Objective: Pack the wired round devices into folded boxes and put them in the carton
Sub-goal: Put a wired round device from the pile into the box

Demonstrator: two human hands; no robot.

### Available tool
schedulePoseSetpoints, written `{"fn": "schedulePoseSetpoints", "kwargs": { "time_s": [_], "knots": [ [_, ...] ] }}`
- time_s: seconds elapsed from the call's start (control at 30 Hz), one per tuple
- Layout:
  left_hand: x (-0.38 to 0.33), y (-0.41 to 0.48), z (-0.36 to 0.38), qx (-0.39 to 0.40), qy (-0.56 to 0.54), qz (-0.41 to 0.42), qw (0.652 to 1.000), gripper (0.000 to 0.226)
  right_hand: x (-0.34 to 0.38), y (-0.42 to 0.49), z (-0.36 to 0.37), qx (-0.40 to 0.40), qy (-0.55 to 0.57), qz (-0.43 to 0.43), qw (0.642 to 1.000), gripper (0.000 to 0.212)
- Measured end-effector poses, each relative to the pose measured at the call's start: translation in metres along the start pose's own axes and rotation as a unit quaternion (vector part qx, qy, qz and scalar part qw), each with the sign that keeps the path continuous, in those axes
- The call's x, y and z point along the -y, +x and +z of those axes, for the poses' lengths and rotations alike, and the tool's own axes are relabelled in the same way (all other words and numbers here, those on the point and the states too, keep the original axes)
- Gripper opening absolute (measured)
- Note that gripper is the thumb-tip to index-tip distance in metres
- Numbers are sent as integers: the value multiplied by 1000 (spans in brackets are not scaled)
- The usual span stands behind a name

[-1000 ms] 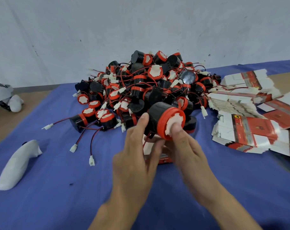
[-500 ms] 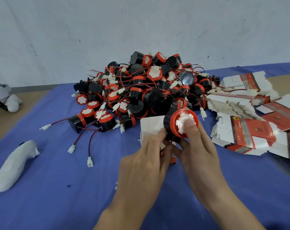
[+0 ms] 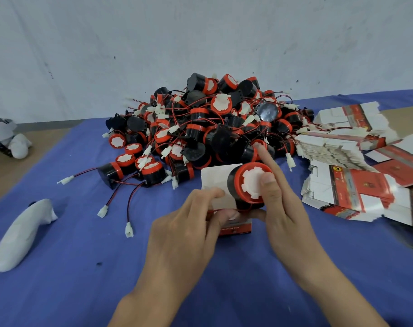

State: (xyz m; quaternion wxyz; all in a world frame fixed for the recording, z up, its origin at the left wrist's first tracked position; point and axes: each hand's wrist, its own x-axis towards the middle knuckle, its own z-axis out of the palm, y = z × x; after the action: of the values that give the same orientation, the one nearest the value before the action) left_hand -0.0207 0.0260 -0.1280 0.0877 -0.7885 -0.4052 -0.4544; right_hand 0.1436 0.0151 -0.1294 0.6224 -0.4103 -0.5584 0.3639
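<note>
Round device (image 3: 248, 187) at the mouth of the folded box (image 3: 215, 178), mid-tabletop (image 3: 59, 291), just in front of the pile (image 3: 200, 128).
Device is tilted: red cap faces the camera, black end points down-left into the box, and the axis looks roughly in line with the opening. Right hand (image 3: 288, 208) grips it, thumb pressed on the white cap face. Left hand (image 3: 189, 230) pinches the box's near edge. Flat boxes (image 3: 342, 161) lie toward the right edge.

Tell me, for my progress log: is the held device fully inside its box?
No, the device in the right hand sticks well out of the box.
</note>
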Motion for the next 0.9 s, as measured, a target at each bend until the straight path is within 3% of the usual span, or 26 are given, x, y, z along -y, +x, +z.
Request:
{"fn": "schedulePoseSetpoints", "kwargs": {
  "time_s": [0.2,0.33,0.47,0.57,0.8,0.9],
  "knots": [
    [11,-3,-5,86,-3,11,996,54,6,3,-15,163,-57,27,985,46],
    [9,-7,-7,147,-25,9,989,61,9,6,-25,206,-79,67,973,46],
    [4,-9,-7,162,-120,-33,979,56,11,8,-25,164,-44,125,978,43],
    [-1,-9,-8,146,-141,-69,977,48,10,4,-13,95,-14,113,989,28],
    [-11,-14,-1,128,-189,-134,964,49,10,-3,2,6,17,54,998,36],
    [-11,-12,-3,133,-196,-120,964,43,15,0,-1,2,4,70,998,56]
  ]
}}
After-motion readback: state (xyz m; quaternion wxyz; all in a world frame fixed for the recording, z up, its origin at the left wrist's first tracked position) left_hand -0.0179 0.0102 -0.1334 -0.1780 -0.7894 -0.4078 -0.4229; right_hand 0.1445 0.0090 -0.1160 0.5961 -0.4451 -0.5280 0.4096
